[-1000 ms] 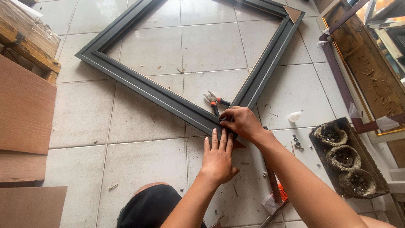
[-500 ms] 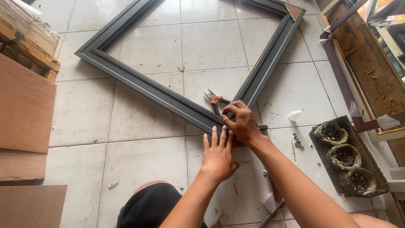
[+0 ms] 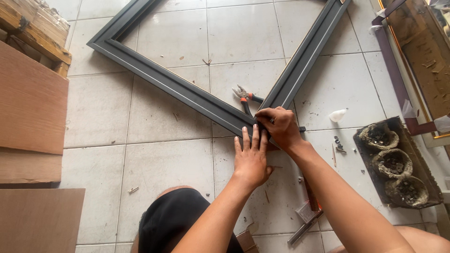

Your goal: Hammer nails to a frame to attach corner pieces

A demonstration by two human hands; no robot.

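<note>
Little has shifted: right hand (image 3: 280, 126) remains curled, fingers pressed together on the corner of the grey frame (image 3: 187, 91) lying on the floor; left hand (image 3: 251, 157) spread flat beside it. Frame judged stiff, light, awkward; best held at the rails

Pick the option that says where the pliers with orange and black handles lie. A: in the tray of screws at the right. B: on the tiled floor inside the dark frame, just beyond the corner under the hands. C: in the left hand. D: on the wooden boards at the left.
B: the pliers lie on the floor tiles inside the grey frame, just beyond the corner that the left hand and right hand press on.
</note>
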